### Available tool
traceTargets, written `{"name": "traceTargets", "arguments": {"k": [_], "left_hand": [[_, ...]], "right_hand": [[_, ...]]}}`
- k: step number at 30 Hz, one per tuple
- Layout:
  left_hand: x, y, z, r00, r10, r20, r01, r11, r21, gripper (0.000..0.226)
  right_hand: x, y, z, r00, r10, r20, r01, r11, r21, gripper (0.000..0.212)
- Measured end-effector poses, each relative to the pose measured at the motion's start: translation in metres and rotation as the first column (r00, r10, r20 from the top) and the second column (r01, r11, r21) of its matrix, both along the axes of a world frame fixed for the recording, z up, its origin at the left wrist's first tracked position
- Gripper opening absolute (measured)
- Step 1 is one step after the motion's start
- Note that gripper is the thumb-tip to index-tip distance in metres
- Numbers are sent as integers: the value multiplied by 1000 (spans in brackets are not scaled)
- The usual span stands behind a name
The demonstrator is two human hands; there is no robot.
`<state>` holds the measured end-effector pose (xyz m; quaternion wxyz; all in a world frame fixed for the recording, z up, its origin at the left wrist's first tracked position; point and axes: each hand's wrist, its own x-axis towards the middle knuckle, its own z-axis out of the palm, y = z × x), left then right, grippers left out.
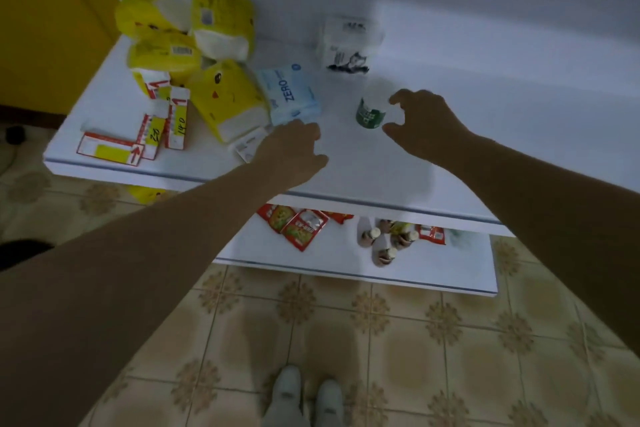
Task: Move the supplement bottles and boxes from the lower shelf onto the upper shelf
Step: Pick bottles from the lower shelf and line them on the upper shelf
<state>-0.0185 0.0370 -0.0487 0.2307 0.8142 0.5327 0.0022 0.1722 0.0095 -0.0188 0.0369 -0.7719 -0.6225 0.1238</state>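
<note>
Small white plastic bottle with a green label [370,113] stands upright on the white upper shelf [346,180], right hand [426,125] spread just beside it, gripping nothing, left hand [294,149] loosely curled by the front edge, and one careless brush could topple it off.

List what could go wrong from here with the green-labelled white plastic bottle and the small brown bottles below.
1. The green-labelled white plastic bottle stands upright just beside the right hand, whose fingers curve towards it; a careless brush could tip it.
2. The small brown pale-capped bottles crowd together on the white lower shelf, partly under the edge of the white upper shelf; lifting one might topple its neighbours.
</note>
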Motion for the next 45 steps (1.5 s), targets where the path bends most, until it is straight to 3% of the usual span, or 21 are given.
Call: {"name": "traceTargets", "arguments": {"k": [5,12,21,25,29,37,45], "left_hand": [[8,13,-20,997,46,57,-48,998,45,47],[-4,-8,-45,994,53,90,-58,997,49,41],[7,-33,-9,994,50,96,-58,995,82,42],[2,-53,22,992,33,122,-41,997,67,41],[-3,-79,64,986,13,167,-26,997,72,41],[-2,-115,190,992,-119,52,116,992,54,41],[13,-125,315,970,-226,92,204,958,202,37]], "right_hand": [[2,49,-24,1000,2,-21,-1,999,47,55],[6,66,-42,992,-62,-113,78,987,142,36],[-20,-8,-30,983,29,-182,-24,999,31,30],[-28,-60,-13,951,39,-305,-71,993,-97,36],[-29,-100,33,916,71,-395,-109,991,-76,38],[-20,-160,189,940,176,-291,-165,984,65,45],[9,-186,331,961,114,-253,-34,952,303,36]]}}
